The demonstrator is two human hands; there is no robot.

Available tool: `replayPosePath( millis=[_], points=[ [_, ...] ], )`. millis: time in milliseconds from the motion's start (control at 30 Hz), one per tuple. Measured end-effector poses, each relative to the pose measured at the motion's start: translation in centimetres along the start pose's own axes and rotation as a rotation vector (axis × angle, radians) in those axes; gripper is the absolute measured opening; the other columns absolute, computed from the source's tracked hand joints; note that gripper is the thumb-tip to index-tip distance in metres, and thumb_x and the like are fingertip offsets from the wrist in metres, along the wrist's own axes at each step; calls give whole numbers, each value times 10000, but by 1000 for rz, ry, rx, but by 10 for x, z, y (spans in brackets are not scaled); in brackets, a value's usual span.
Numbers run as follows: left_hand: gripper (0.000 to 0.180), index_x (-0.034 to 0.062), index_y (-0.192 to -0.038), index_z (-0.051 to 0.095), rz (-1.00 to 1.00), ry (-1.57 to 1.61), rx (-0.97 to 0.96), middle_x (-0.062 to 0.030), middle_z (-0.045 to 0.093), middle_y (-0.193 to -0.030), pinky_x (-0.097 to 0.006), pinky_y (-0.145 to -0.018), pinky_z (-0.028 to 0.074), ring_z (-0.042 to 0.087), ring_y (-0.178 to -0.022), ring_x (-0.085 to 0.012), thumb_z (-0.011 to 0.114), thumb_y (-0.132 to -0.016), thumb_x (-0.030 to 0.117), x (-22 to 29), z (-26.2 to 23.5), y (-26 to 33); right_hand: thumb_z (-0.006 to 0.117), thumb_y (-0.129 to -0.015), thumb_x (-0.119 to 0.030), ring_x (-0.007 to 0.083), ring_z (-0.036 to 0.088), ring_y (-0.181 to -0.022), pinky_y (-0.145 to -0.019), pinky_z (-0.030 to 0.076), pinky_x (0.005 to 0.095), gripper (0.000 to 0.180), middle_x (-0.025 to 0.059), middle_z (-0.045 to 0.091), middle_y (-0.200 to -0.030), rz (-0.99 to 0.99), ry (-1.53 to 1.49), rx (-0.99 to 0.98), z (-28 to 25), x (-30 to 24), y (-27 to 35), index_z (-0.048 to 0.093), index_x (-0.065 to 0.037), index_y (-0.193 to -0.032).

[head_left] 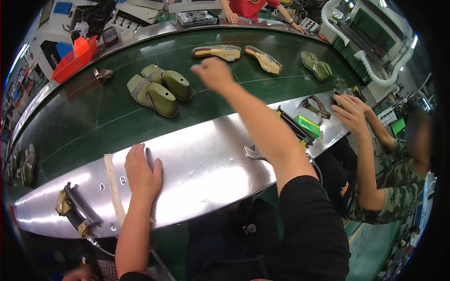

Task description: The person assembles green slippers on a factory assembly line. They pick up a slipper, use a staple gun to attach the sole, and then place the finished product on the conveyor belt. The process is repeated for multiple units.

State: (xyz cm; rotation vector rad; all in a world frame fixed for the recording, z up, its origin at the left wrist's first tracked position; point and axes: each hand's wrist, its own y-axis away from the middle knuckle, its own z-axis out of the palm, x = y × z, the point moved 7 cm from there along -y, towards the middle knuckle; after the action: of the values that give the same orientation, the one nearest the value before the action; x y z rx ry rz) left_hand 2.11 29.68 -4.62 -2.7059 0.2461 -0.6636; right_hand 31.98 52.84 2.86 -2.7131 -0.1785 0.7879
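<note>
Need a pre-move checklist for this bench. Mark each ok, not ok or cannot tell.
1. Left grip flat, palm down on the metal bench: ok.
2. Right grip empty: cannot tell, blurred and curled above the green surface.
3. Nearest strapped green lasts paired side by side: ok.
4. Hose-fed hand tool apart from left grip: ok, lies at bench's left end.
5. Silver metal piece fully visible: not ok, right forearm partly covers it.
6. Co-worker's hands apart from right grip: ok.
</note>
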Motion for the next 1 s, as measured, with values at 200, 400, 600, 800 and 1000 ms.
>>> replayPosePath(
  millis=[200, 400, 600, 800, 1000],
  points=[
    [597, -43, -1422, 513, -9, -41, -31, -262, 496, -1488, -521, -1198, 331, 437, -1420, -436, 713, -902, 171, 12, -1, -4, 744, -940, -374, 386, 362, -1526, -1190, 399, 584, 690, 166, 362, -1660, 405, 413, 298, -114, 207, -17, 508, -73, -1514],
    [579, -23, -1415, 514, 26, -37, -31, -244, 510, -1475, -516, -1195, 336, 456, -1403, -433, 707, -895, 141, 24, 4, -10, 782, -924, -409, 400, 453, -1480, -1186, 427, 490, 856, 288, 412, -1617, 552, 409, 175, -144, 332, -15, 395, -60, -1603],
    [599, -12, -1401, 531, 16, -44, -24, -239, 517, -1457, -518, -1182, 337, 451, -1395, -426, 728, -867, 175, 22, -4, -5, 783, -920, -407, 405, 629, -1300, -1073, 521, 470, 614, 275, 593, -1450, 598, 519, 34, -124, 305, -13, 647, 15, -1345],
    [602, -9, -1376, 542, 26, 48, 13, -232, 544, -1411, -510, -1150, 360, 484, -1334, -425, 754, -850, 193, 25, -5, -10, 744, -960, -287, 313, 735, -897, -757, 595, 428, 303, 105, 704, -779, 614, -30, 117, -134, 272, 0, 746, -1, -1058],
    [620, -4, -1419, 526, -95, 452, 48, -234, 566, -1414, -475, -1096, 476, 596, -1259, -374, 773, -918, 265, 11, -11, -7, 693, -1025, -261, 114, 568, -670, -637, 581, 321, 243, 6, 623, -856, 588, -1206, 126, -141, 123, 96, 674, -30, -1099]
  ],
)
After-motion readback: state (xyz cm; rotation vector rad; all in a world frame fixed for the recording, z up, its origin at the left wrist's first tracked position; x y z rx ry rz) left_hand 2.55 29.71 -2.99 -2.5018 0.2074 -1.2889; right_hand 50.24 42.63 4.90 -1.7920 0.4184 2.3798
